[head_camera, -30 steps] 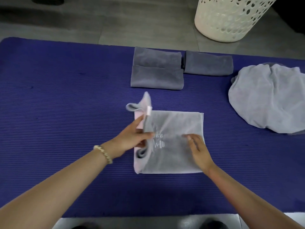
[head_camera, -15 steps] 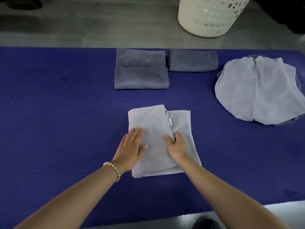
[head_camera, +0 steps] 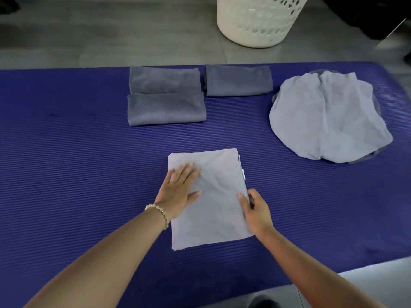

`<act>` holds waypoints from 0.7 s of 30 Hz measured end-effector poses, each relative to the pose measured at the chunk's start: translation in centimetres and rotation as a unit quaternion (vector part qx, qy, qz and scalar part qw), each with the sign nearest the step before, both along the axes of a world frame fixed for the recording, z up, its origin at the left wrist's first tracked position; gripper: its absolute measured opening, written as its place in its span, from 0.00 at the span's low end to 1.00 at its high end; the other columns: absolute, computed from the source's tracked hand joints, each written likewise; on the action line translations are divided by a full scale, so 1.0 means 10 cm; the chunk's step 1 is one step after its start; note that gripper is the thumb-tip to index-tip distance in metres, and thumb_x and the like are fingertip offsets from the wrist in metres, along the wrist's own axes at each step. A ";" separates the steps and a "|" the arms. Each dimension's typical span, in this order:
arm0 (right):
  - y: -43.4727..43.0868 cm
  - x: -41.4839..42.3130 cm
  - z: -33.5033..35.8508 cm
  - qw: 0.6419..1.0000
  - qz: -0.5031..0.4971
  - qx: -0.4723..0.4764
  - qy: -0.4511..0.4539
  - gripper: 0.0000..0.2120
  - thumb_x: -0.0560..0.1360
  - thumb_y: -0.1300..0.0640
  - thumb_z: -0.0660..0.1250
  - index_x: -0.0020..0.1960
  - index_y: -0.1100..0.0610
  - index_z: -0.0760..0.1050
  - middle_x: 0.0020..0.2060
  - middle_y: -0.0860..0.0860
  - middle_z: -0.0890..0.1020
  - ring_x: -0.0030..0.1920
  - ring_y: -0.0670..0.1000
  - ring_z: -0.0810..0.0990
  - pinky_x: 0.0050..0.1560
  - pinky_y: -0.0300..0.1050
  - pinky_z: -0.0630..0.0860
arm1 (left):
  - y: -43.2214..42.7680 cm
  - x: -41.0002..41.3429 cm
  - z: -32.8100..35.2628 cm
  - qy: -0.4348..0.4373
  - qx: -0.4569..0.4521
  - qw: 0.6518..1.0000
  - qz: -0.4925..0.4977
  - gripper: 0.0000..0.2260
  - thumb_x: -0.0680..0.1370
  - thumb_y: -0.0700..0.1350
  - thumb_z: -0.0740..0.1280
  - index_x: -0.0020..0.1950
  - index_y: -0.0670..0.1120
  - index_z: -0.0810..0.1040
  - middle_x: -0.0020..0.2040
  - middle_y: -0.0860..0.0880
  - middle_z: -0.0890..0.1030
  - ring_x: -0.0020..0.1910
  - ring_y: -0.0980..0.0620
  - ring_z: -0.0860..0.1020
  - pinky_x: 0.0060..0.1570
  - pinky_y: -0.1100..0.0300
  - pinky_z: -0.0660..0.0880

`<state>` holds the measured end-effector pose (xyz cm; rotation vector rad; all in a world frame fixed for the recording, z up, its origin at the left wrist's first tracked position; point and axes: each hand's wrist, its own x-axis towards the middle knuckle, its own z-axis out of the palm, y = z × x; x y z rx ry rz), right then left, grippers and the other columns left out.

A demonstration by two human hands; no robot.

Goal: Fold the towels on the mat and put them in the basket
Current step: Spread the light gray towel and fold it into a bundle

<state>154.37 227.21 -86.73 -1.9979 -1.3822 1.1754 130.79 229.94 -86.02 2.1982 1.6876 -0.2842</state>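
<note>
A light grey towel [head_camera: 219, 192], folded into a rectangle, lies in the middle of the blue mat [head_camera: 66, 163]. My left hand [head_camera: 179, 190] presses flat on its left half, fingers straight. At the towel's right edge my right hand [head_camera: 255, 210] pinches the fabric between thumb and fingers. An unfolded light grey towel [head_camera: 327, 116] sits in a heap at the right of the mat. Three folded dark grey towels lie at the back: one [head_camera: 164, 80], one [head_camera: 166, 108] in front of it, one [head_camera: 238, 80] to the right. The white perforated basket [head_camera: 258, 21] stands on the floor beyond the mat.
Grey tiled floor [head_camera: 133, 30] lies past the mat's far edge. A dark object [head_camera: 378, 16] sits at the top right corner. A pale floor strip [head_camera: 367, 283] shows at the near right, with a dark shoe tip [head_camera: 263, 302] at the bottom.
The towel's left part was lifted by my left hand, then folded over to the right. The top layer now reaches the right edge, and my right hand has moved there.
</note>
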 end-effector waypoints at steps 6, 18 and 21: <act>0.04 0.02 -0.04 0.999 -0.016 -0.013 0.027 0.10 0.77 0.48 0.65 0.44 0.54 0.74 0.37 0.56 0.82 0.37 0.55 0.80 0.39 0.49 0.77 | 0.51 0.00 0.09 -0.051 0.000 0.995 0.086 0.30 0.81 0.60 0.49 0.79 0.47 0.46 0.79 0.48 0.53 0.78 0.49 0.48 0.76 0.52 0.46; 0.09 0.08 -0.05 0.998 0.000 -0.038 0.047 0.11 0.77 0.46 0.65 0.51 0.54 0.72 0.42 0.52 0.82 0.42 0.52 0.82 0.39 0.42 0.77 | 0.93 -0.13 0.22 -0.082 -0.121 0.980 0.134 0.25 0.75 0.65 0.62 0.59 0.45 0.73 0.55 0.47 0.77 0.52 0.48 0.75 0.49 0.54 0.72; 0.11 0.09 -0.04 0.998 0.005 -0.045 0.039 0.12 0.77 0.45 0.64 0.52 0.53 0.72 0.43 0.50 0.82 0.43 0.49 0.81 0.41 0.40 0.77 | 0.99 -0.16 0.37 -0.112 -0.178 0.970 0.123 0.19 0.73 0.63 0.67 0.44 0.46 0.75 0.46 0.48 0.78 0.41 0.53 0.74 0.39 0.61 0.69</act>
